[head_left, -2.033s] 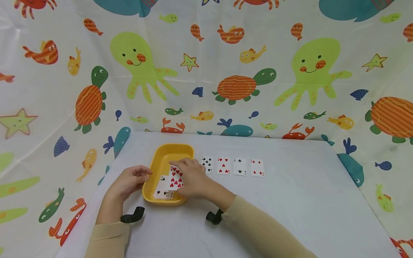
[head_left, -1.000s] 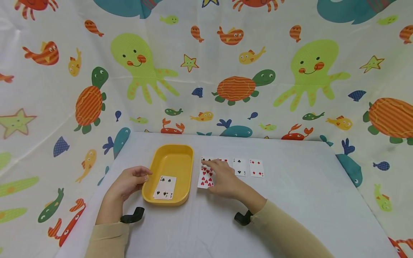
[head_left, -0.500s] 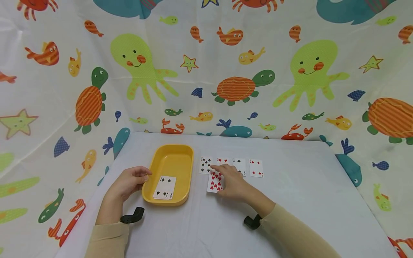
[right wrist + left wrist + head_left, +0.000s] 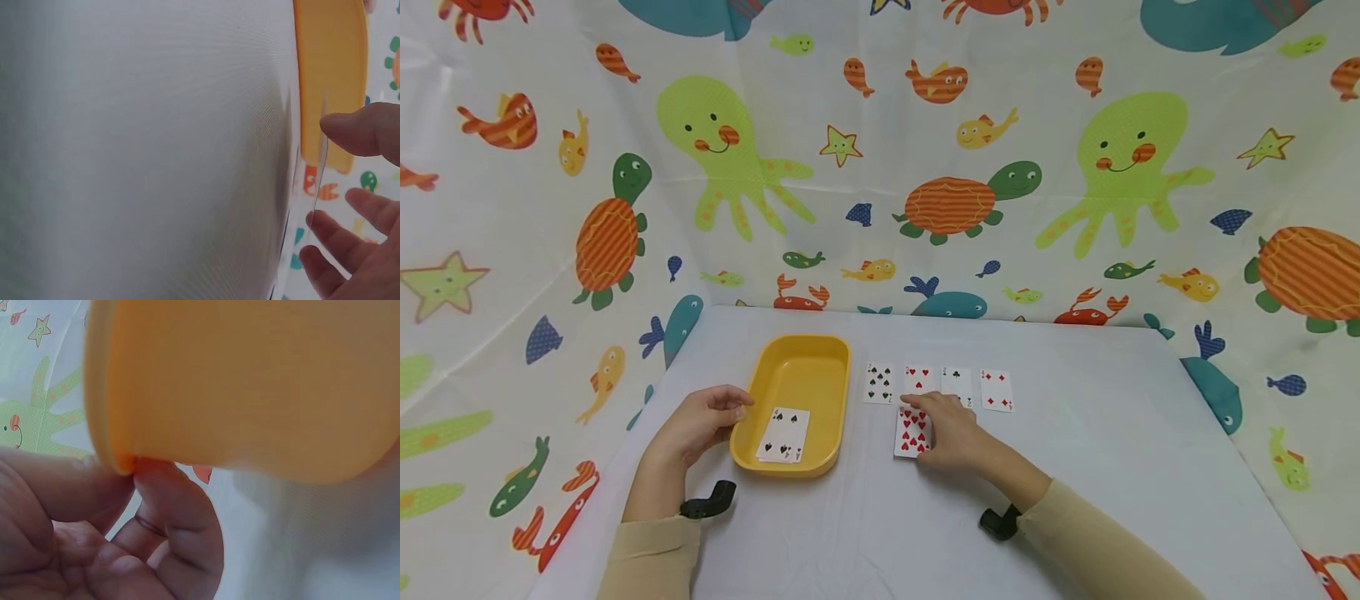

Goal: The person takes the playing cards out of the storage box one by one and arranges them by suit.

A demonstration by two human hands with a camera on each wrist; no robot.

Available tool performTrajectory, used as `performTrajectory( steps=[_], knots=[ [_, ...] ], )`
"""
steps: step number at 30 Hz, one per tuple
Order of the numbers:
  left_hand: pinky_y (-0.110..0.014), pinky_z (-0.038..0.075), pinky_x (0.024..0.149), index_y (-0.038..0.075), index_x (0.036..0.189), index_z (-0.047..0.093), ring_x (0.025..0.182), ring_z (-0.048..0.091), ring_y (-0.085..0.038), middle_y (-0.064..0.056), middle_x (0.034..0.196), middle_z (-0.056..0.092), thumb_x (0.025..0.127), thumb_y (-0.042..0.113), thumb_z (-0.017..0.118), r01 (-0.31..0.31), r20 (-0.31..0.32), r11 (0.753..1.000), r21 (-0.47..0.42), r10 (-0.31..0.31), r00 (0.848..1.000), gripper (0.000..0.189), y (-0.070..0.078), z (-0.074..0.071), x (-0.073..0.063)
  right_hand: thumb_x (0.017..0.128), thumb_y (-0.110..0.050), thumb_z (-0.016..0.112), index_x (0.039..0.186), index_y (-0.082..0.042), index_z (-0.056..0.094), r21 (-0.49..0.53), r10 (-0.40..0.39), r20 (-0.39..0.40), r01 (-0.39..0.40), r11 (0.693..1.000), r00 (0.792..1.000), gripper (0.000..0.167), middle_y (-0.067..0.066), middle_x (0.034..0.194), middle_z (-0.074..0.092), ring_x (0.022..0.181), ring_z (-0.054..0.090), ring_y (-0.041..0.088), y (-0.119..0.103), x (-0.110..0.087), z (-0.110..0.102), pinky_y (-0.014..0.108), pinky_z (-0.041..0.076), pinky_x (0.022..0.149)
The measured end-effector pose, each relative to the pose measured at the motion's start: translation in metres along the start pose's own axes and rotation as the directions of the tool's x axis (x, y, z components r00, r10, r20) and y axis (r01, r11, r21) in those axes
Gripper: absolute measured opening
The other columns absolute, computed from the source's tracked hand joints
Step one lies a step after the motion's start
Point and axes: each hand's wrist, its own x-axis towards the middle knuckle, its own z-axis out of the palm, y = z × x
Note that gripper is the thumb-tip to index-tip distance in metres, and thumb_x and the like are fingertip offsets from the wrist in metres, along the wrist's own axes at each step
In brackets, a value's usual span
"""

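White tbl (image 4: 1112,442): L hand (image 4: 698,421) pinches tray (image 4: 797,375), R hand (image 4: 955,433) card (image 4: 912,435); hearts face head-cam only.

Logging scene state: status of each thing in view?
Yellow tray: upright on white table
Left hand: pinches the tray's rim
Right hand: holds nearer hearts card
Nearer hearts card: face up, off table
Four of spades: face up, in tray
Row spades card: face up
Row hearts card: face up, partly hidden
Two of clubs: face up, partly hidden
Four of diamonds: face up, unobstructed
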Motion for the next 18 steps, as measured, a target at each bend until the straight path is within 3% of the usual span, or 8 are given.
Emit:
performTrajectory(
  steps=[8, 18],
  knots=[
    [-0.025, 0.061, 0.082, -0.001, 0.133, 0.066, 0.095, 0.064, -0.022, -0.014, 0.122, 0.070, 0.107, 0.010, 0.062, 0.001, -0.002, 1.000, 0.001, -0.001, 1.000, 0.028, 0.0003, 0.0007, 0.0003, 0.079, -0.016, 0.091, 0.157, -0.025, 0.053, -0.021, -0.005, 0.029, 0.006, 1.000, 1.000, 0.087, 0.001, 0.156, 0.058, 0.141, 0.049, 0.032, 0.0049, -0.0018, 0.0015, 0.067, 0.043, 0.112],
    [-0.024, 0.060, 0.082, -0.002, 0.133, 0.066, 0.095, 0.064, -0.022, -0.015, 0.123, 0.070, 0.108, 0.010, 0.061, -0.002, -0.004, 1.000, 0.000, 0.002, 1.000, 0.028, 0.0016, 0.0013, -0.0009, 0.079, -0.015, 0.091, 0.156, -0.027, 0.055, -0.036, 0.023, 0.043, -0.022, 0.999, 0.999, 0.086, 0.003, 0.157, 0.058, 0.146, 0.047, 0.034, 0.0056, -0.0044, 0.0016, 0.070, 0.038, 0.115]
  ],
)
